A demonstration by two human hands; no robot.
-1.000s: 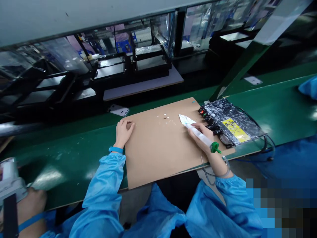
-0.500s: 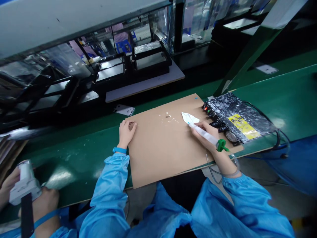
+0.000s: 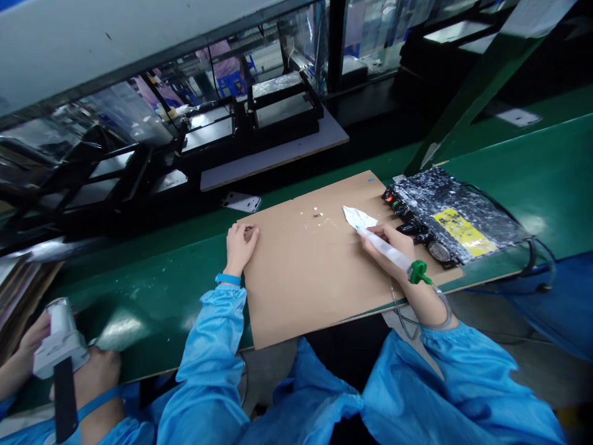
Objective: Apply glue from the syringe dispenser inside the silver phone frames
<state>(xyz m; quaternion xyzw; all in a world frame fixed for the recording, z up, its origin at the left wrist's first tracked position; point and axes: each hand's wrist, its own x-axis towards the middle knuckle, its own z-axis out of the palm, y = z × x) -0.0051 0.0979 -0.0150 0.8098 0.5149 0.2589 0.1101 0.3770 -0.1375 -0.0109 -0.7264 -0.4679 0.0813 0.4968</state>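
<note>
My right hand (image 3: pixel 393 247) is closed around a clear glue-dispensing syringe (image 3: pixel 386 248) with a green cap (image 3: pixel 419 272) and a thin air tube at its back end. The syringe's tip is at a crumpled white wipe (image 3: pixel 359 217), which lies on a brown cardboard sheet (image 3: pixel 306 278). On the sheet's left edge rests my left hand (image 3: pixel 239 246), holding nothing, its thumb apart from the fingers. Small white crumbs (image 3: pixel 317 213) are scattered on the cardboard between the hands.
A paint-spattered dispenser controller (image 3: pixel 458 216) with cables stands at the right. Beyond the cardboard lies a phone-shaped panel (image 3: pixel 241 202), with black frames (image 3: pixel 282 108) behind. At the lower left, a co-worker's hands (image 3: pixel 95 377) hold a grey-white device (image 3: pixel 62 346).
The whole view has shifted slightly, so things sit a little further right. Both hands stay in the same places on the cardboard, with the syringe tip still at the wipe.
</note>
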